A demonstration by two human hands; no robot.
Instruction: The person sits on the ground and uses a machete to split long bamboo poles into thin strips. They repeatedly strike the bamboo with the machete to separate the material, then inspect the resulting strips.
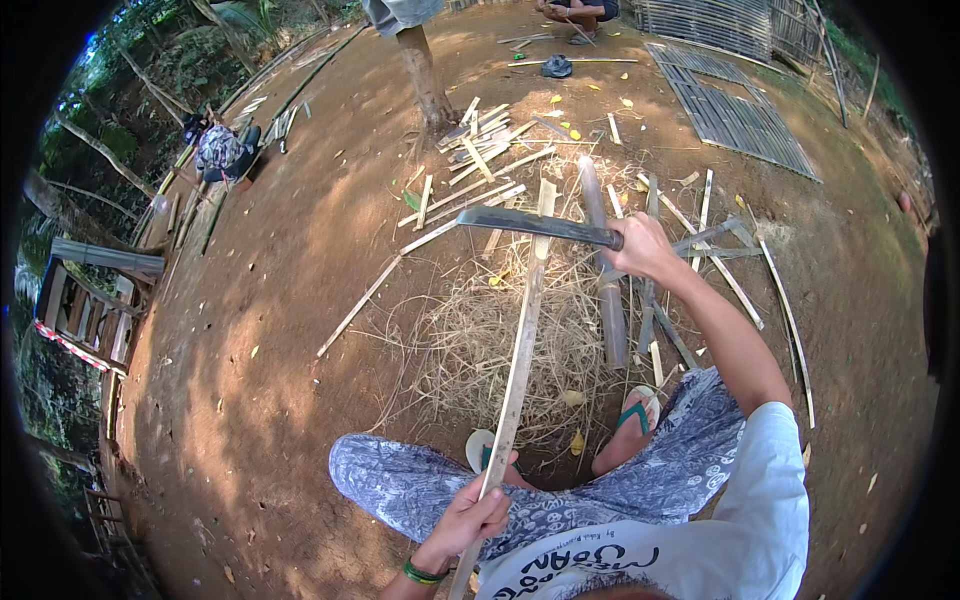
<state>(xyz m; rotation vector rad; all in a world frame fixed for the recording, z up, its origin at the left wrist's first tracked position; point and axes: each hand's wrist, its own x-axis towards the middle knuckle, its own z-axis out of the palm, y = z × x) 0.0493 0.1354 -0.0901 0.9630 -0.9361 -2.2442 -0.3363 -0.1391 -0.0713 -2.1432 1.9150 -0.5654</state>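
Observation:
My left hand (pixel 468 518), close to my lap, is wrapped around the lower end of a long, pale bamboo strip (pixel 522 350). The strip slants up and away from me over a heap of shavings (pixel 450 350). Gripped by its dark handle in my right hand (pixel 643 247) is a machete (pixel 540 224). Its long blade points left and crosses in front of the strip near the far end; whether the edge touches the strip I cannot tell. A round bamboo pole (pixel 612 320) lies beneath my right forearm, beside the shavings.
Split bamboo pieces (pixel 485 145) are piled at a wooden post (pixel 425 85). More strips (pixel 785 320) lie at the right. A slatted bamboo panel (pixel 735 115) and a black plastic bag (pixel 557 67) rest farther off. One person (pixel 225 153) sits at the far left, another (pixel 580 10) squats at the back.

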